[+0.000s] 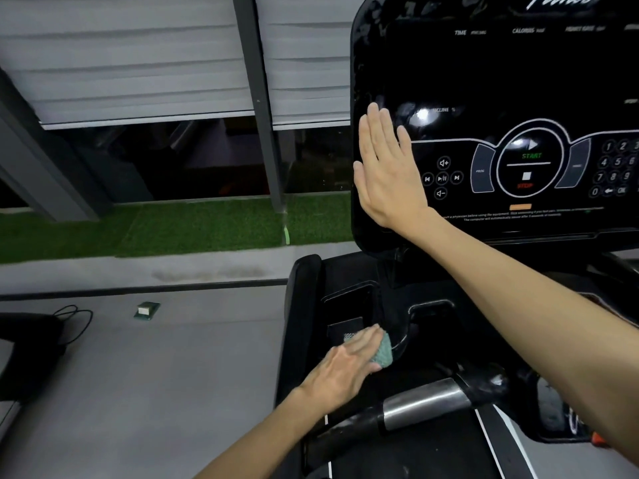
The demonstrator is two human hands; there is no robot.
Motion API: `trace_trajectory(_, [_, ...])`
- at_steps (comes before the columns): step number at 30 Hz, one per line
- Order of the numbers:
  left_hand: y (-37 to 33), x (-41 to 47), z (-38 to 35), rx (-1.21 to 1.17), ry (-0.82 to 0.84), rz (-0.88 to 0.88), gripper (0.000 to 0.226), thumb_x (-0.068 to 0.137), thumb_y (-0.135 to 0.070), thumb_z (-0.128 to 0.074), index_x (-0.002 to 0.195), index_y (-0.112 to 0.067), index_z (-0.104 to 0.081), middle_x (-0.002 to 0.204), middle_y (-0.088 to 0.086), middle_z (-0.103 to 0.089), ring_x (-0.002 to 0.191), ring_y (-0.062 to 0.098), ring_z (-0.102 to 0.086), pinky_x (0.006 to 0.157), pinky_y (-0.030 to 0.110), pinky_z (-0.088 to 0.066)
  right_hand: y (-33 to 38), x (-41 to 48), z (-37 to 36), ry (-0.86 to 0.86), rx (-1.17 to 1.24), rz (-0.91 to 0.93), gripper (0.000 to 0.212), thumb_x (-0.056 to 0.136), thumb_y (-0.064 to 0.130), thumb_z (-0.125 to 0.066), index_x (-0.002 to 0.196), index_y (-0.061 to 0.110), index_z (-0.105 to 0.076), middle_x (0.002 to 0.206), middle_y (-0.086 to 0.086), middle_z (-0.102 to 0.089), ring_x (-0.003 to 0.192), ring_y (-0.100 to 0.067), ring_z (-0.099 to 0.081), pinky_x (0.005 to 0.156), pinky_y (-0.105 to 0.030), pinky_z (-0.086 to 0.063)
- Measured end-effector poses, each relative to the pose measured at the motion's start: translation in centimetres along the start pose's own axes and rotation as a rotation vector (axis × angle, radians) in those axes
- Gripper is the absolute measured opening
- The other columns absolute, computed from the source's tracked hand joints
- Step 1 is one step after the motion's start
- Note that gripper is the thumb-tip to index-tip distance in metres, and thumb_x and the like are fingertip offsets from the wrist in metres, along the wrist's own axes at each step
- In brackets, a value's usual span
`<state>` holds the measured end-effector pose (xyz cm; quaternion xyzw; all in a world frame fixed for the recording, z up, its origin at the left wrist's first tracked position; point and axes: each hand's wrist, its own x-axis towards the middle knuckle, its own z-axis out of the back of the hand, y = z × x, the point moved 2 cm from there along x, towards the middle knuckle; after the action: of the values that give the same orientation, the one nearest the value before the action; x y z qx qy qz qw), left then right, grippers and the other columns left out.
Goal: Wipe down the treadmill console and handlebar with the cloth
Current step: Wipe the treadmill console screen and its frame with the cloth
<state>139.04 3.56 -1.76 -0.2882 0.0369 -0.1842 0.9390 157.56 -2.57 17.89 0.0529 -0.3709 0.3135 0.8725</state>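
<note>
Now: right hand [387, 174] flat, fingers straight against console [518, 81]; left fingers [359, 340], nearly straight, press cloth [384, 352] beneath them onto tray [349, 299].

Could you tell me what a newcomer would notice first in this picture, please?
Likely the right hand, spread flat against the left edge of the dark treadmill console at upper right. Next, the left hand pressing a green cloth into the black tray below it, just above the silver-banded handlebar.
</note>
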Motion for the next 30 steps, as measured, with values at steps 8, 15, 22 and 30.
trace_trajectory(8, [-2.1, 3.5, -1.1, -0.068, -0.019, 0.106, 0.060, 0.104, -0.029, -0.037, 0.155, -0.010, -0.011, 0.163, 0.004, -0.010, 0.150, 0.012, -0.006, 0.121, 0.036, -0.019, 0.2, 0.0, -0.3, -0.023, 0.005, -0.004, 0.059, 0.100, 0.024, -0.024, 0.151, -0.004, -0.013, 0.159, -0.022, -0.011, 0.148, -0.033, -0.009, 0.121, -0.044, -0.011])
trace_trajectory(15, [-1.3, 7.1, 0.3, -0.129, -0.069, 0.239, 0.056, 0.105, -0.019, -0.035, 0.154, -0.005, -0.011, 0.162, 0.011, -0.010, 0.150, 0.020, -0.003, 0.121, 0.029, -0.010, 0.1, 0.0, -0.4, -0.038, 0.011, 0.000, 0.059, 0.100, 0.023, -0.026, 0.150, -0.004, -0.015, 0.158, -0.022, -0.013, 0.148, -0.033, -0.010, 0.121, -0.044, -0.011])
trace_trajectory(22, [1.8, 11.6, 2.6, 0.077, -0.060, 0.316, 0.051, 0.105, -0.013, -0.037, 0.152, -0.005, -0.019, 0.161, 0.010, -0.018, 0.150, 0.023, -0.007, 0.117, 0.034, -0.027, 0.1, 0.0, -0.5, -0.041, -0.010, 0.000, 0.059, 0.100, 0.024, -0.026, 0.151, -0.004, -0.015, 0.159, -0.022, -0.013, 0.148, -0.033, -0.010, 0.121, -0.044, -0.011])
trace_trajectory(30, [2.0, 13.3, 5.2, 0.254, -0.027, 0.343, 0.044, 0.100, -0.003, -0.031, 0.142, -0.009, -0.042, 0.148, 0.011, -0.038, 0.140, 0.029, -0.034, 0.108, 0.031, -0.029, -0.1, 0.0, -0.4, -0.039, -0.017, 0.012, 0.059, 0.100, 0.025, -0.025, 0.150, -0.004, -0.015, 0.158, -0.022, -0.014, 0.148, -0.033, -0.011, 0.121, -0.043, -0.012])
